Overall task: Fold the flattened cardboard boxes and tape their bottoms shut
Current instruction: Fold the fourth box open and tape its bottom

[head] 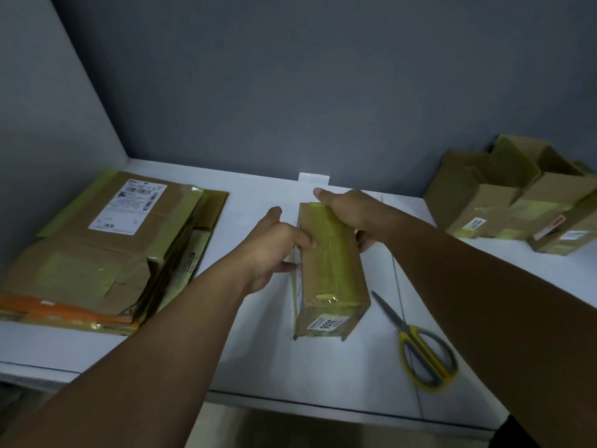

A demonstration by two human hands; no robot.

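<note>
A small folded cardboard box stands on the white table in the middle, with yellowish tape running along its upper face. My left hand grips its left side, fingers curled over the top edge. At the box's far right corner my right hand holds it, thumb pointing left over the far end. A stack of flattened cardboard boxes lies at the left of the table.
Yellow-handled scissors lie right of the box near the table's front edge. Several folded boxes stand at the back right. Grey walls close the table at the back and left. A small white piece sits at the back wall.
</note>
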